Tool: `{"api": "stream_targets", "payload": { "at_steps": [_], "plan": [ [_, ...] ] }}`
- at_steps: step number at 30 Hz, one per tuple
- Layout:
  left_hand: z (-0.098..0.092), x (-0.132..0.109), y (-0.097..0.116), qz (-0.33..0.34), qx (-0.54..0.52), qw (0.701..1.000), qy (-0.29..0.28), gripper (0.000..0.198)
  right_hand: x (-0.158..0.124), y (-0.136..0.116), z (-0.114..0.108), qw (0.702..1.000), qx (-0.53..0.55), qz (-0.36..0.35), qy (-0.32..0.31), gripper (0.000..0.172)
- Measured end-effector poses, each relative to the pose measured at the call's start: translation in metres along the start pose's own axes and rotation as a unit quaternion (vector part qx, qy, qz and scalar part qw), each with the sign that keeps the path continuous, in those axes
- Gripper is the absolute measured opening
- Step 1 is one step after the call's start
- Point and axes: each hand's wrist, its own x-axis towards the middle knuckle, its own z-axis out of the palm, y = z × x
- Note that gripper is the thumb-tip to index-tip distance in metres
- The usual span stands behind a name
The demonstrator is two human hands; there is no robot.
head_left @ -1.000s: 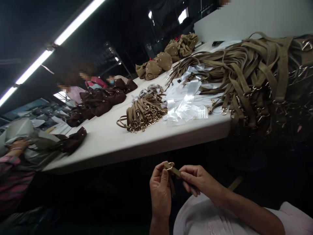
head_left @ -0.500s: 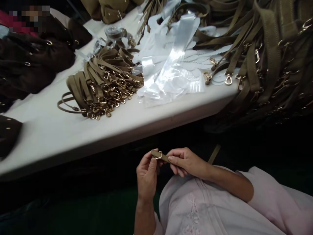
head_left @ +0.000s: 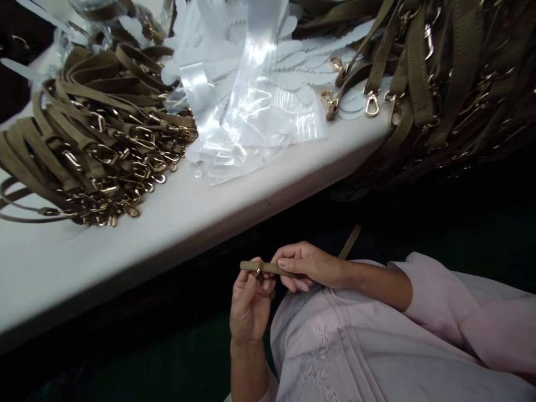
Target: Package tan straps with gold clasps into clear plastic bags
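Both my hands hold one olive-brown strap below the table edge, over my lap. My left hand pinches the strap's end where a small gold metal ring sits around it. My right hand grips the strap just to the right, thumb on top, fingers curled under. The rest of the strap runs off behind my right hand toward the dark space under the table.
On the white table lie a bundle of olive straps with gold clasps at left, clear plastic sleeves in the middle, and a large heap of long olive straps hanging over the right edge.
The view has tipped down and closer to the table; the far people and bags have left the frame. The strap end has turned from angled to nearly level between my hands.
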Motion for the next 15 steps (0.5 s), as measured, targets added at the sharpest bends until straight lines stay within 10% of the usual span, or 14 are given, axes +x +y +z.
{"api": "stream_targets", "payload": {
  "at_steps": [8, 15],
  "plan": [
    [-0.002, -0.004, -0.012, 0.089, 0.316, 0.942, 0.070, 0.030, 0.006, 0.006, 0.000, 0.996, -0.064, -0.059, 0.025, 0.031],
    [0.004, 0.005, 0.002, 0.157, 0.131, 0.966, 0.157, 0.023, -0.003, -0.005, -0.006, 0.982, -0.189, -0.008, -0.018, 0.042]
  ]
}}
